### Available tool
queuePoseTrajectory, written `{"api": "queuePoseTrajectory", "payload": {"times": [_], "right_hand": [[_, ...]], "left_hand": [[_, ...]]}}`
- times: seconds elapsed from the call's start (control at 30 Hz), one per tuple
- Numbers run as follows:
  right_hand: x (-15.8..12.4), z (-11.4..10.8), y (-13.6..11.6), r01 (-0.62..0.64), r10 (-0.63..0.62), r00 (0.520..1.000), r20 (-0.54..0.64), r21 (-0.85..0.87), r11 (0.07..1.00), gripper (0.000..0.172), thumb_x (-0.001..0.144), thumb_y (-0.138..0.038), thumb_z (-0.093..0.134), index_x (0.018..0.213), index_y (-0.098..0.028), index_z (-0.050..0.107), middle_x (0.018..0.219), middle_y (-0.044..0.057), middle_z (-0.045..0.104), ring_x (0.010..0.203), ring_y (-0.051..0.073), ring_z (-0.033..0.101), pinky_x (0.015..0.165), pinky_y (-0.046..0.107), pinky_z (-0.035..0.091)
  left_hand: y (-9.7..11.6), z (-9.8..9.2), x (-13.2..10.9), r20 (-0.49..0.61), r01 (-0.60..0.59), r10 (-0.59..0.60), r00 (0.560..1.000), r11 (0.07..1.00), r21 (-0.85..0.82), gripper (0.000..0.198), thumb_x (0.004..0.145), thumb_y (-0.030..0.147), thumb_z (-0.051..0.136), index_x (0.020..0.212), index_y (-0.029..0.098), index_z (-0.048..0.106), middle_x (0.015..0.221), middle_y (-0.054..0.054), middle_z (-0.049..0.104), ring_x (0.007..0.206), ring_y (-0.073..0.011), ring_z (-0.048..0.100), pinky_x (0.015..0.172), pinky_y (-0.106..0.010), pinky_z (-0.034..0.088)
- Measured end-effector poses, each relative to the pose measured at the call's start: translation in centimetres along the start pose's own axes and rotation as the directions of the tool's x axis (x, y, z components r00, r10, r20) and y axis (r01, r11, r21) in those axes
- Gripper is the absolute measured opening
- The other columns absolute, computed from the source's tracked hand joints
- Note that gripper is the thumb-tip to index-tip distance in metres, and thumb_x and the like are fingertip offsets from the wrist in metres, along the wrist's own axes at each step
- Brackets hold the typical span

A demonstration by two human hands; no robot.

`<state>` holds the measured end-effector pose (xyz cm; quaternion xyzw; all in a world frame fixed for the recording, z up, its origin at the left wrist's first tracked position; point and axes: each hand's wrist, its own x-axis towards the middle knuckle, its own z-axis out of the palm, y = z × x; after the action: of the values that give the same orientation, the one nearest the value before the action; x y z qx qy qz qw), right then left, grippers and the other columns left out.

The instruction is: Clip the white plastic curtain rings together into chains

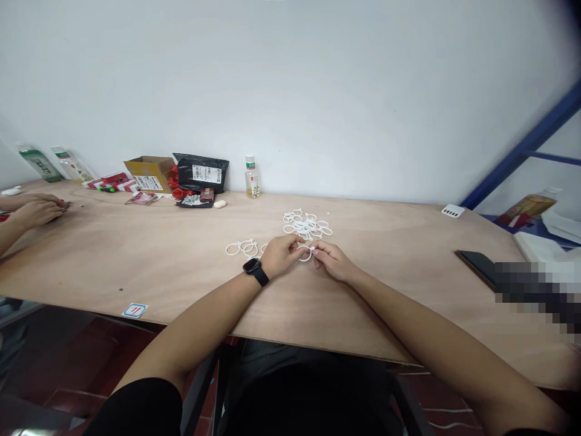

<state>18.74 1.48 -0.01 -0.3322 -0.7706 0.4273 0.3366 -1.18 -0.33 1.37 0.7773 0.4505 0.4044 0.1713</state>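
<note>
Between the left hand [282, 255] and the right hand [332, 259], over the middle of the table [399, 260], I have a white ring [305, 261]. It is round, so its only clear axis runs through its small tab, which points right, into the right fingers; that line lies roughly sideways to me. The right thumb and forefinger pinch the tab. The left thumb and fingers are bent close at the ring's other side, but I can't tell whether they grip it.

Just beyond the hands I see a pile [302, 226] of overlapping rings, blocking the way straight forward. A smaller group [245, 243] lies left of the left hand, which partly hides one of its rings. Farther back, against the wall [318, 97], I make out a bottle [253, 183], a black bag [186, 172] and a box [152, 175]. A co-worker's hands [39, 212] are well apart, at far left.

The table's front edge crosses under both forearms. To the right, I get a broad stretch of wood before the dark slab [476, 266].
</note>
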Motion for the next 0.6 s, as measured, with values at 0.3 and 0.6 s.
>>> {"api": "queuePoseTrajectory", "payload": {"times": [0.3, 0.6], "right_hand": [[0.01, 0.17, -0.5, 0.002, -0.002, 1.0, -0.006, -0.007, 1.0, 0.019, 0.085, -0.03, 0.046, 0.079, -0.018, 0.06, 0.059, -0.002, 0.054, 0.057, 0.013, 0.05, 0.06, 0.025, 0.038], [0.42, 0.27, -0.35, 0.002, 0.0, 0.995, -0.095, 0.015, 1.0, 0.02, 0.074, -0.019, 0.044, 0.067, -0.017, 0.062, 0.06, 0.0, 0.061, 0.061, 0.014, 0.057, 0.062, 0.025, 0.044]], "left_hand": [[0.18, 0.02, -0.03, 0.114, -0.114, 0.1, 0.988, 0.985, 0.13, 0.026, 0.089, 0.039, 0.056, 0.082, 0.018, 0.07, 0.072, -0.003, 0.067, 0.064, -0.0127, 0.056, 0.067, -0.025, 0.04], [0.68, 0.21, -0.03, 0.148, -0.223, 0.205, 0.968, 0.967, 0.122, 0.031, 0.093, 0.04, 0.05, 0.083, 0.018, 0.07, 0.071, -0.003, 0.069, 0.065, -0.0132, 0.059, 0.068, -0.024, 0.04]]}}
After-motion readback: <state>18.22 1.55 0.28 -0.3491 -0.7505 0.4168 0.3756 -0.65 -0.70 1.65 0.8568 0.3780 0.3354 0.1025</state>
